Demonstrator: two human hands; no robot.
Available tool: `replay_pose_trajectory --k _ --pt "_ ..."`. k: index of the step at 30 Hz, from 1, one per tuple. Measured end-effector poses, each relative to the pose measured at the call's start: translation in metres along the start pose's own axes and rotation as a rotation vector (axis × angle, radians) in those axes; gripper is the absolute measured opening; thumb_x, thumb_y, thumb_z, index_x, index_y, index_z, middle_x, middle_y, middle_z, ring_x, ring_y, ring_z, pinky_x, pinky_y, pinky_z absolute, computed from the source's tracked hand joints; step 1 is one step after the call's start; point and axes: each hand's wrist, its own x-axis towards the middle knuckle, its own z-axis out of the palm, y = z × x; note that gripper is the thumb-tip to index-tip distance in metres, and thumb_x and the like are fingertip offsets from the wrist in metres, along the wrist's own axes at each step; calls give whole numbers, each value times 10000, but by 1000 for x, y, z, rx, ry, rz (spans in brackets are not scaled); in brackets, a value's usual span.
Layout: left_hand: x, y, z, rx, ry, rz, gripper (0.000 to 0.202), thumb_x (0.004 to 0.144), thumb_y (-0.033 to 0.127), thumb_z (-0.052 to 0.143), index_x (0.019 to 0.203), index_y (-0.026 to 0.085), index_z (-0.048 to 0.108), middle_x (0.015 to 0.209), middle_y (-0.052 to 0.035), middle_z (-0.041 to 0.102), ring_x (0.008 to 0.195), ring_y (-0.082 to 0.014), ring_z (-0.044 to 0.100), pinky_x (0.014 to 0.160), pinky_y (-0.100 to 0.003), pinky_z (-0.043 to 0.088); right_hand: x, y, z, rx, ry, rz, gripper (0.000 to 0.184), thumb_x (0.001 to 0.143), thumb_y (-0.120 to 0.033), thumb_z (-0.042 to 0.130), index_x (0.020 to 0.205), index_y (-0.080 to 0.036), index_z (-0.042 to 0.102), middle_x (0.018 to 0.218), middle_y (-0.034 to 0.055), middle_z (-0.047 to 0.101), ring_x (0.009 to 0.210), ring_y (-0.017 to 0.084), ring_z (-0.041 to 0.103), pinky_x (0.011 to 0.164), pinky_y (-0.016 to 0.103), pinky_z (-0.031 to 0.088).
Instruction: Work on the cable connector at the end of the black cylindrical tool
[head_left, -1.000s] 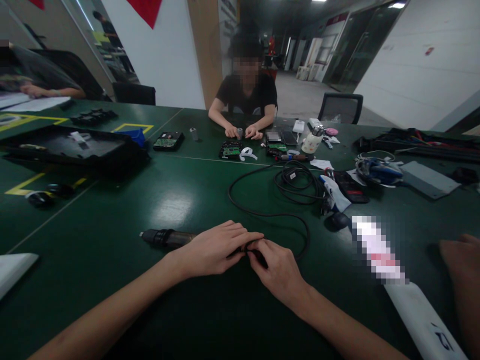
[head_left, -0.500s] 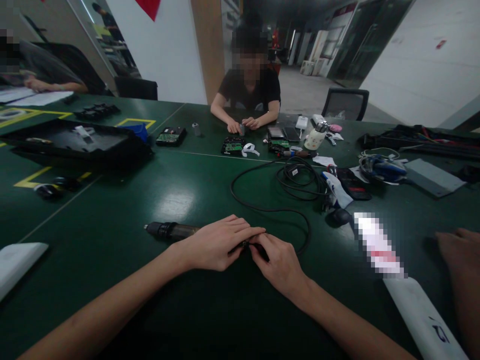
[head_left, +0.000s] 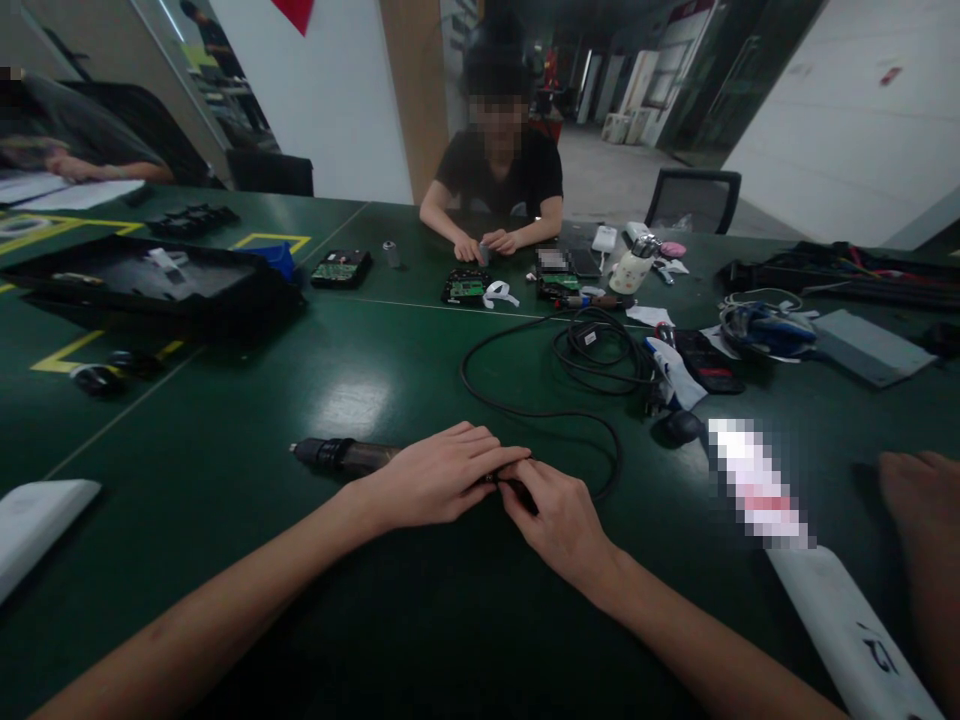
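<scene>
An electric screwdriver (head_left: 345, 455) with a dark, brownish body lies on the green table, its bit end pointing left. My left hand (head_left: 442, 475) is wrapped over its rear part and hides much of the body. Fingertips of my right hand (head_left: 551, 510) pinch at the tool's back end, touching the left fingers. What exactly they pinch is mostly covered, though it looks like the cable end. The black cable (head_left: 616, 445) emerges behind my right hand and loops away to a coil in the middle of the table.
Across the table a person (head_left: 499, 180) handles a small grey cylinder (head_left: 484, 253) beside open circuit-board units (head_left: 465, 285). A black tray (head_left: 225, 300) is at left, a patterned bottle (head_left: 634, 265) at back right. Another person's hand (head_left: 919, 500) rests at the right edge, near a white numbered bar (head_left: 847, 620).
My hands keep nearly the same hold on the screwdriver's rear end, with only slight finger movement. The view has shifted a little.
</scene>
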Motion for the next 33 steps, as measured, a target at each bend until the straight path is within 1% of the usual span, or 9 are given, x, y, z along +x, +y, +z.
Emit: replay_pose_trajectory --k 5,9,12,14,18,23,27,30,33 --pt "0 0 -1 -30 15 36 637 949 150 552 1549 239 357 1315 -88 630 1190 -237 584 1048 -428 458 0 0 1 -2 7 -4 58 1015 -204 563 1044 -211 613 1011 59 701 886 199 681 781 310 533" --pt "0 1 -2 9 10 19 618 964 209 583 1543 229 368 1294 -87 636 1175 -244 585 1050 -441 453 -1 1 2 -7 12 -1 57 1014 -198 563 1038 -210 613 1002 56 701 877 196 678 766 306 530" --pt "0 1 -1 1 0 24 653 942 183 592 1549 220 354 1315 -87 626 1202 -240 577 1066 -426 448 -1 0 1 -4 23 -4 54 1010 -200 571 1038 -211 615 1012 59 706 871 195 679 759 305 532" --pt "0 1 1 7 6 16 623 959 176 569 1545 227 362 1299 -82 631 1187 -234 583 1055 -421 453 -1 0 1 -7 19 -4 49 1007 -202 577 1036 -213 614 1011 59 705 869 196 680 755 305 531" --pt "0 1 1 19 22 9 608 973 231 583 1543 232 369 1266 -83 639 1164 -245 591 1035 -436 464 -1 0 0 -6 23 -4 53 1004 -189 575 1028 -217 613 994 52 703 860 194 681 747 301 532" --pt "0 1 -1 -35 27 21 612 953 169 564 1532 245 381 1282 -79 634 1178 -232 591 1047 -424 470 -1 0 0 9 24 -13 65 1004 -192 578 1050 -215 617 1004 57 703 866 192 682 760 298 548" --pt "-1 1 0 4 24 4 609 967 223 590 1537 238 375 1263 -81 632 1157 -242 589 1031 -439 477 -1 0 0 4 14 -3 44 999 -191 581 1027 -211 609 979 53 696 856 193 679 757 301 548" --pt "-1 1 1 -32 11 16 642 943 179 583 1543 232 360 1295 -84 616 1192 -237 578 1065 -431 465 0 0 0 14 14 -9 60 997 -183 578 1042 -213 605 1004 53 699 878 194 681 779 307 547" --pt "-1 1 1 -30 24 6 586 966 174 547 1526 239 385 1247 -78 633 1151 -229 596 1037 -425 482 -1 0 1 1 27 -13 54 996 -185 579 1027 -214 613 980 51 700 851 190 681 753 300 543"
